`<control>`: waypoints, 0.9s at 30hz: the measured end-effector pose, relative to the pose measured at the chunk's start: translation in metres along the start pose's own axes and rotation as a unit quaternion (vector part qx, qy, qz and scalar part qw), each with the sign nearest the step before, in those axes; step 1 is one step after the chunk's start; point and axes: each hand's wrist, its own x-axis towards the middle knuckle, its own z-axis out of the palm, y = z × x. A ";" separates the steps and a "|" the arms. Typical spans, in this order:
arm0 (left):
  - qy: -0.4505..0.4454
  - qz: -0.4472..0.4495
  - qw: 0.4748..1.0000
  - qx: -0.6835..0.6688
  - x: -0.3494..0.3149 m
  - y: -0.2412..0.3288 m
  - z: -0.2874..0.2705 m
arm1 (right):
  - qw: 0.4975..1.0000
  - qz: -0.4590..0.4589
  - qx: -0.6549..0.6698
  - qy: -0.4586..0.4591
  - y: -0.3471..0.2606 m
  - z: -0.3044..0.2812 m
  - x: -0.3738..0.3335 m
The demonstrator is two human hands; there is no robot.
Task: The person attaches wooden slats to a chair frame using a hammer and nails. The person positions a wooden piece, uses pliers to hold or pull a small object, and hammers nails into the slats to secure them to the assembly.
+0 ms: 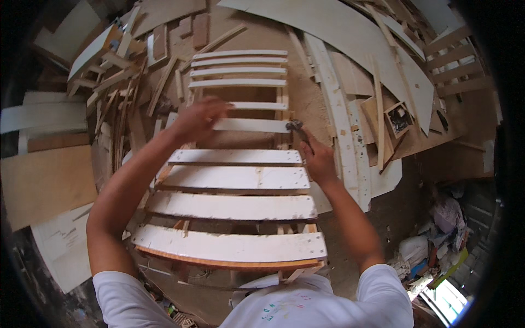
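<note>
A slatted wooden frame (235, 175) with white-faced slats stretches away from me, its widest slats closest to my body. My right hand (319, 159) is wrapped round the handle of a hammer (295, 126). The dark hammer head is at the right end of a middle slat (251, 126); whether it touches the wood I cannot tell. Over the left side of the frame is my left hand (202, 120), smeared by motion. It hides the left ends of two middle slats, and its fingers are too blurred to show what they hold, if anything. Small dark nail marks dot the ends of the nearer slats.
Long white boards (333, 109) lie along the frame's right side. A small box (399, 118) of dark bits sits farther right. Scrap wood (123, 104) is heaped at the left, beside a tan panel (49, 183). Cloth and clutter (432, 246) fill the lower right.
</note>
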 end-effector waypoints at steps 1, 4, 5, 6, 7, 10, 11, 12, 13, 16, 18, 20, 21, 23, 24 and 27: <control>0.042 -0.007 0.999 -0.005 -0.018 -0.019 -0.016 | 1.000 -0.024 -0.002 0.009 -0.006 0.000 0.001; 0.136 -0.063 0.988 0.030 -0.074 -0.066 -0.040 | 1.000 -0.002 -0.016 -0.002 -0.011 0.003 0.010; 0.125 -0.116 0.984 -0.047 -0.086 -0.075 -0.037 | 0.999 -0.021 -0.032 0.010 -0.001 0.004 0.009; 0.109 -0.168 0.971 -0.130 -0.099 -0.078 -0.029 | 0.998 -0.037 -0.051 0.018 0.001 0.004 0.003; 0.099 -0.226 0.946 -0.210 -0.119 -0.084 -0.021 | 1.000 0.014 -0.025 -0.009 -0.024 -0.004 0.007; 0.111 -0.168 0.954 -0.223 -0.129 -0.098 0.012 | 0.995 0.072 -0.012 -0.062 -0.021 -0.014 0.017; 0.123 -0.167 0.950 -0.233 -0.127 -0.095 0.019 | 0.994 0.083 -0.005 -0.064 -0.022 -0.015 0.018; 0.136 -0.162 0.949 -0.236 -0.125 -0.092 0.026 | 0.993 0.094 0.003 -0.066 -0.023 -0.016 0.019; 0.151 -0.159 0.947 -0.236 -0.123 -0.089 0.031 | 0.992 0.102 0.012 -0.073 -0.033 -0.014 0.024; 0.210 -0.128 0.946 -0.211 -0.118 -0.086 0.040 | 0.988 0.112 0.033 -0.104 -0.065 -0.015 0.039; 0.243 -0.100 0.948 -0.179 -0.113 -0.087 0.043 | 0.986 0.100 0.036 -0.127 -0.086 -0.014 0.052; 0.251 -0.095 0.946 -0.180 -0.112 -0.085 0.047 | 0.987 0.073 0.047 -0.136 -0.103 -0.008 0.065; 0.254 -0.094 0.946 -0.179 -0.113 -0.086 0.049 | 0.987 0.059 0.055 -0.142 -0.110 -0.003 0.071; 0.265 -0.077 0.949 -0.154 -0.113 -0.087 0.048 | 0.981 0.065 0.093 -0.160 -0.119 0.009 0.081; 0.261 -0.080 0.951 -0.141 -0.115 -0.087 0.048 | 0.977 0.068 0.112 -0.168 -0.122 0.015 0.084; 0.265 -0.079 0.951 -0.135 -0.116 -0.087 0.048 | 0.972 0.022 0.113 -0.207 -0.132 0.034 0.092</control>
